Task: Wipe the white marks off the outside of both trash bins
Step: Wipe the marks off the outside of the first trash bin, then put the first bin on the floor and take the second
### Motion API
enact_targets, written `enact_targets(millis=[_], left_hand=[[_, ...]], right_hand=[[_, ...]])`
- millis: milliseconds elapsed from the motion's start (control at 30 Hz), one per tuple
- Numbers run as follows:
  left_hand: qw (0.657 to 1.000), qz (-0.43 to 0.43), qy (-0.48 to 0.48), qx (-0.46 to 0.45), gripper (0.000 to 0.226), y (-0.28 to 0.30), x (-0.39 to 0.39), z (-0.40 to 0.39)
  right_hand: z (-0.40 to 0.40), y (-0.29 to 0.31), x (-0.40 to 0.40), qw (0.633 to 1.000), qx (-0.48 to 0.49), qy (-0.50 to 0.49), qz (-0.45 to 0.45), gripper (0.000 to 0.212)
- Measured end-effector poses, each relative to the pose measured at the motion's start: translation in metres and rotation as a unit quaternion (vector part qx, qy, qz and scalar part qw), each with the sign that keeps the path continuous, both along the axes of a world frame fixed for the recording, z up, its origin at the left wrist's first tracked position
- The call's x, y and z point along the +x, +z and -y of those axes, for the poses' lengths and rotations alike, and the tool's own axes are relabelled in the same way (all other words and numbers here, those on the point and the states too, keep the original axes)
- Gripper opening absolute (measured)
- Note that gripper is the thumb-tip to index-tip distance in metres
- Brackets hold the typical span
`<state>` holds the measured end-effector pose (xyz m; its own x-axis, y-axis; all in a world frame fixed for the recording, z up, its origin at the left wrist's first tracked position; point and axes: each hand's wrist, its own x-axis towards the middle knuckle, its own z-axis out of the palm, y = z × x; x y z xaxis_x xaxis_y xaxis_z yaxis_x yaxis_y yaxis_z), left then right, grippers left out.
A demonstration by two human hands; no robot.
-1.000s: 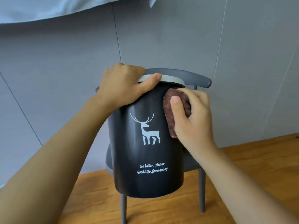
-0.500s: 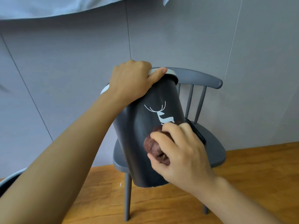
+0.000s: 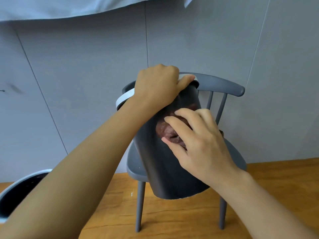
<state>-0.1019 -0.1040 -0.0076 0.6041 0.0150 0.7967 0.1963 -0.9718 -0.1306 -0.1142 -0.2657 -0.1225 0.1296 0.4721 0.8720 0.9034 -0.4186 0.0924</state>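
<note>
While I look down from the head camera, I log the following. Item one: a dark trash bin (image 3: 165,169), centre of the frame, held off the floor and tilted with its top leaning to the upper left; its pale rim band (image 3: 124,98) shows at the left of the top edge. Item two: my left hand (image 3: 156,87), just above centre, fingers curled over the bin's rim and thumb lying along the band, gripping it. Item three: my right hand (image 3: 198,144), right of centre, fingers bent over a bunched brown cloth (image 3: 166,131), pressing it against the bin's side wall. Item four: a grey spindle-back chair (image 3: 222,85) directly behind the bin, backrest at centre right, legs reaching the lower part of the frame. Item five: a second bin (image 3: 10,192), lower left corner, only part of its light rim and dark inside showing behind my left forearm. Item six: wooden floor (image 3: 276,178) across the bottom. Item seven: grey panelled wall (image 3: 86,66) filling the upper frame, with pale fabric (image 3: 51,7) hanging along the top edge.
</note>
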Motion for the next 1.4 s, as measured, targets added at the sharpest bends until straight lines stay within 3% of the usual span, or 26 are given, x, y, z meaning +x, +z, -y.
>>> enact_targets(millis=[200,333,467,533,633,833,1233,1400], left_hand=[[0.999,-0.022,0.003,-0.046,0.062,0.006,0.002,-0.015],[0.995,-0.022,0.008,-0.094,0.064,0.004,0.001,-0.041],[0.994,-0.014,0.006,-0.11,0.065,0.001,-0.002,-0.051],[0.993,-0.011,0.012,-0.116,0.066,0.0,-0.005,-0.053],[0.991,-0.01,0.025,-0.135,0.066,-0.003,-0.01,-0.061],[0.986,0.002,0.027,-0.162,0.069,-0.006,-0.029,-0.086],[0.986,0.056,0.083,-0.13,0.084,0.018,-0.143,-0.159],[0.99,0.037,0.085,-0.105,0.08,-0.018,-0.195,-0.198]], right_hand=[[-0.001,-0.018,-0.004,0.999,-0.047,-0.016,0.002,0.036],[0.025,-0.052,-0.021,0.984,-0.17,0.027,0.039,0.03],[0.045,-0.071,-0.037,0.971,-0.233,0.045,0.01,0.026],[0.052,-0.074,-0.041,0.975,-0.215,0.055,-0.021,0.023],[0.057,-0.07,-0.04,0.983,-0.115,0.086,-0.111,0.018],[0.047,-0.045,-0.033,0.957,0.015,0.139,-0.255,0.022],[-0.024,-0.036,-0.054,0.925,0.024,0.218,-0.311,0.019],[-0.082,-0.047,-0.076,0.897,0.0,0.262,-0.357,0.021]])
